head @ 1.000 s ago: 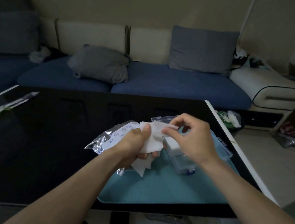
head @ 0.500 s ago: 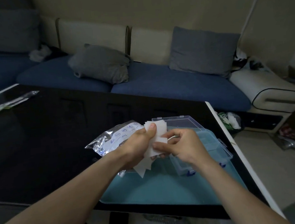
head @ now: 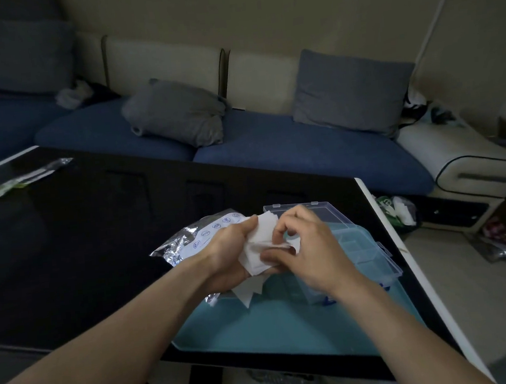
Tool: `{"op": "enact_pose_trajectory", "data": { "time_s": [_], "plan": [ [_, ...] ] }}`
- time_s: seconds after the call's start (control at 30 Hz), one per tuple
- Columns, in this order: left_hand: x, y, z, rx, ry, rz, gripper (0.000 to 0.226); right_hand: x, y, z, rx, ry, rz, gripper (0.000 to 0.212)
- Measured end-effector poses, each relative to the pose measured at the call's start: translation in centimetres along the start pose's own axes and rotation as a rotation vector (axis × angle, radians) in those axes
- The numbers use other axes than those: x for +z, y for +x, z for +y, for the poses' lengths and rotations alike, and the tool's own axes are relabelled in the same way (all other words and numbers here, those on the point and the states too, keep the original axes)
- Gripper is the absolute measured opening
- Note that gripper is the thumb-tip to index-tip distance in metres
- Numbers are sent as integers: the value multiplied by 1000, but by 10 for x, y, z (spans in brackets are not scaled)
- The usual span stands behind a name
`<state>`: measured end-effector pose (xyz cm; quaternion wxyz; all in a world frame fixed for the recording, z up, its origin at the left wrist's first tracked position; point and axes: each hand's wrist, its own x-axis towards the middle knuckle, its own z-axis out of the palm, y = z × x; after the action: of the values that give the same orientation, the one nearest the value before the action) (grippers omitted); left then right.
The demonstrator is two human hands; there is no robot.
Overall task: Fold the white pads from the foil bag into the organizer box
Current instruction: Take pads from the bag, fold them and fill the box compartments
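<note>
**Q:** Why are the white pads [head: 258, 246] held up between both hands rather than laid on the teal tray [head: 276, 327]?

**A:** Judged from the task, a fold is being made in the air. The left hand [head: 229, 255] clasps a small stack, thumb on top and fingers curled beneath, so the loose sheets stay together. The right hand [head: 308, 248] pinches the stack's near edge between thumb and curled fingers, apparently to bend or separate one pad.

**Q:** And the placing of the containers?

**A:** The foil bag [head: 195, 243] lies just behind the left hand, partly on the black table [head: 82, 252]. The clear organizer box [head: 369, 243] stands open on the tray under and beyond the right hand, its lid [head: 317, 210] tipped back, so a folded pad has only a short way to travel.

**Q:** What cannot be made out?

**A:** The number of pads in the stack, and whether a crease already exists; the hands cover it. The box's near compartments are hidden by the right wrist, so their contents cannot be told. Pointed white corners [head: 248, 294] hang below the left hand.
</note>
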<state>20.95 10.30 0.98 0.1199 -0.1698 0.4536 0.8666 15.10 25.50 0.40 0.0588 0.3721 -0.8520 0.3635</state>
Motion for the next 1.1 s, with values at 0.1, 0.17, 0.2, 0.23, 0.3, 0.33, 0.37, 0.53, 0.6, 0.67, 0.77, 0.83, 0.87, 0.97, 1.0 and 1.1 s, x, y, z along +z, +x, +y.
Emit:
{"op": "enact_pose_trajectory", "data": {
  "time_s": [0.1, 0.17, 0.2, 0.23, 0.3, 0.33, 0.37, 0.53, 0.6, 0.67, 0.77, 0.83, 0.87, 0.97, 1.0, 1.1],
  "plan": [
    [-1, -3, 2, 12, -3, -43, 52, -4, -1, -3, -27, 56, 21, 28],
    [-1, -2, 3, 41, 21, -51, 51, -5, -3, -5, 17, 137, 9, 25],
    [-1, -1, 2, 71, 46, -39, 50, -6, -3, -4, 17, 159, 12, 23],
    [-2, 0, 1, 105, 88, -30, 50, -7, -2, -2, 9, 171, 39, 20],
    [-6, 6, 0, 185, 220, -40, 51, -13, 1, 1, 40, 295, 155, 20],
    [-9, 9, 0, 224, 288, -39, 51, -18, 4, 3, 78, 427, 194, 19],
    [-12, 10, 0, 250, 347, -31, 48, -23, 5, 4, 113, 579, 196, 16],
    [-16, 6, 1, 302, 695, -48, 36, -25, -2, 10, 264, 864, -110, 22],
    [-16, 8, 0, 284, 777, -88, 31, -18, -2, 13, 299, 905, -121, 24],
    [-16, 8, -1, 258, 799, -160, 24, -12, -1, 13, 327, 894, -61, 24],
    [-15, 8, -2, 233, 746, -205, 18, -3, 0, 12, 348, 663, 72, 14],
    [-14, 10, -2, 218, 701, -203, 17, 3, 1, 12, 320, 498, 135, 9],
    [-15, 11, -2, 209, 685, -208, 19, 5, 2, 12, 301, 432, 151, 8],
    [-19, 13, 0, 190, 637, -250, 24, 4, 3, 13, 245, 360, 150, 9],
    [-19, 13, 0, 181, 618, -272, 23, 3, 3, 12, 221, 363, 137, 10],
    [-19, 11, 2, 173, 596, -297, 28, -1, 4, 10, 152, 340, 165, 16]
  ]
}}
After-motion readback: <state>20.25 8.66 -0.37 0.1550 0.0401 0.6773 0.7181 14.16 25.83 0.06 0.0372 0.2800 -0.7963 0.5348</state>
